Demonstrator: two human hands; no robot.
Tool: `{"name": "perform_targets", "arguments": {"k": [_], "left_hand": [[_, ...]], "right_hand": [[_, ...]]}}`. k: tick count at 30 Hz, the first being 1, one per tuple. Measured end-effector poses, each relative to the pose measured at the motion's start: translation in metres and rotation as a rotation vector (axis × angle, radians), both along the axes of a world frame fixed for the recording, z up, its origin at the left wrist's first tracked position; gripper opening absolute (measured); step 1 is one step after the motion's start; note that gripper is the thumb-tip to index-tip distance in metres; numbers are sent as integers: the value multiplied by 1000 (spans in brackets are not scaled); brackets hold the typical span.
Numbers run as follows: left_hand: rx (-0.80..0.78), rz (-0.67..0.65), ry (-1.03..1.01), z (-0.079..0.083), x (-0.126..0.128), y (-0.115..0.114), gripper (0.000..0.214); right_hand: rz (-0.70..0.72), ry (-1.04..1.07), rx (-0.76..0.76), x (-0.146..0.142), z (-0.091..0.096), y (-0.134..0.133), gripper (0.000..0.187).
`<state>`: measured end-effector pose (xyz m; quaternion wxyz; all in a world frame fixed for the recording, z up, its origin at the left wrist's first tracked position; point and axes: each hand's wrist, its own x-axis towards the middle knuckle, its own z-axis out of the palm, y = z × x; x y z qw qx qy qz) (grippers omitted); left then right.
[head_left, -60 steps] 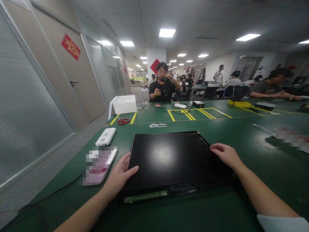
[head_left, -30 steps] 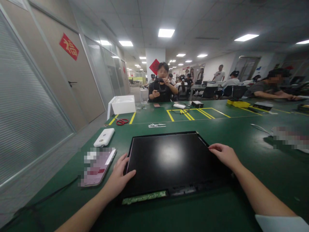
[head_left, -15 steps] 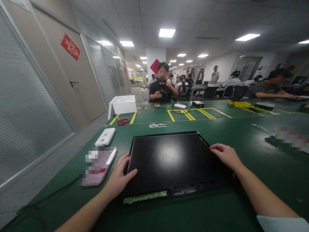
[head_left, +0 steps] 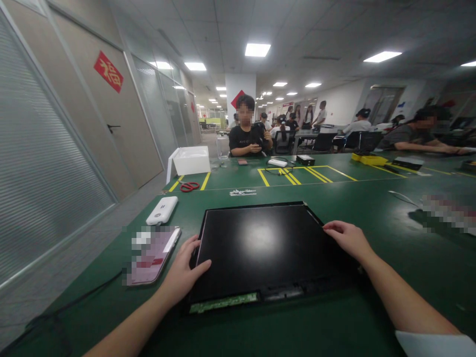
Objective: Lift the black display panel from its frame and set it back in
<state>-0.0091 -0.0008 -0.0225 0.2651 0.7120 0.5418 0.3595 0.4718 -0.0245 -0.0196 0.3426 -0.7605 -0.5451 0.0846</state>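
Observation:
A black flat display panel lies face up on the green table, with a green circuit board along its near edge. My left hand grips the panel's left edge, its thumb over the screen and its fingers along the outer side. At the right edge, my right hand has thumb and fingers pinched on the frame; the fingertips are partly hidden. Left of the panel are a phone with a pinkish screen, partly blurred out, and a white power bank.
Red-handled scissors, a white box and small white pieces lie beyond the panel. A black cable runs off at the left. Across the table sits a person holding a black object.
My hands and the panel have not visibly moved. The person across the table has lowered the black object from the face to the chest.

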Motion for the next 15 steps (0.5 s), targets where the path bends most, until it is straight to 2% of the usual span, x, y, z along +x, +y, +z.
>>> {"name": "perform_targets", "arguments": {"k": [5,15], "left_hand": [[-6,6,-120,-1,1,1,44],[-20,6,88,-1,-1,0,41]], "right_hand": [[-2,0,-12,0,1,0,24],[-3,6,-6,0,1,0,24]]}}
